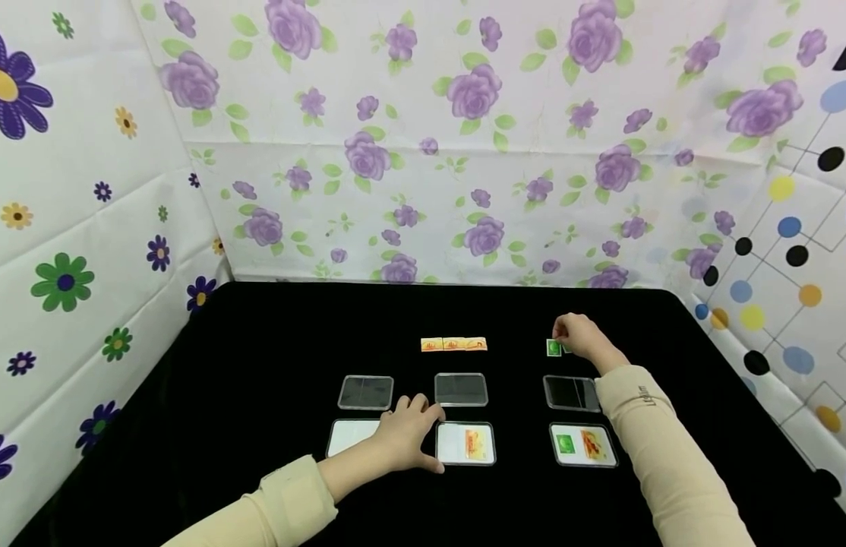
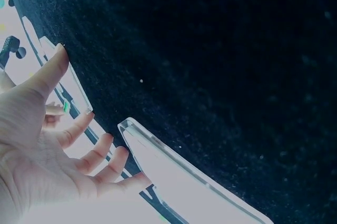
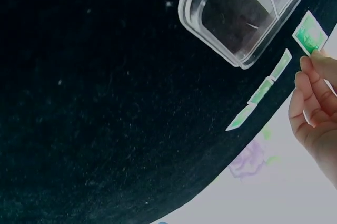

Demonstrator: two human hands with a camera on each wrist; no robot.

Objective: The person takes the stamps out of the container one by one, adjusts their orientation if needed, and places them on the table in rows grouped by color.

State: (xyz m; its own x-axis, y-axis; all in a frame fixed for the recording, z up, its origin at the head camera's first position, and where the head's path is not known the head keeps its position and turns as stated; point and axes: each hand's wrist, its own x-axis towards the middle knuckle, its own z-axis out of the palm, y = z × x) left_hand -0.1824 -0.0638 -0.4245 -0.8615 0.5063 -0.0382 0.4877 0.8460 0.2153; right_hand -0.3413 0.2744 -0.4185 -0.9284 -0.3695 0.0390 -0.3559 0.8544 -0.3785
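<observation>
My right hand (image 1: 587,338) pinches a small green stamp (image 3: 309,33) between thumb and fingertip near the table's far right. Past the fingers, a short row of green stamps (image 3: 260,91) lies on the black cloth, mostly hidden by the hand in the head view. My left hand (image 1: 404,437) spreads over the near middle, thumb and index finger at the left corners of a shallow white-lined case (image 1: 452,443) bearing an orange stamp (image 1: 475,444). Its little finger reaches beside the left white-lined case (image 2: 174,166); whether it touches is unclear.
A row of orange stamps (image 1: 453,344) lies farther back. Three clear trays stand in a line: left (image 1: 366,392), middle (image 1: 461,390), right (image 1: 563,393). Near the right sleeve lies a white-lined case (image 1: 575,459) with green and orange stamps. Flowered cloth walls (image 1: 430,190) border the table.
</observation>
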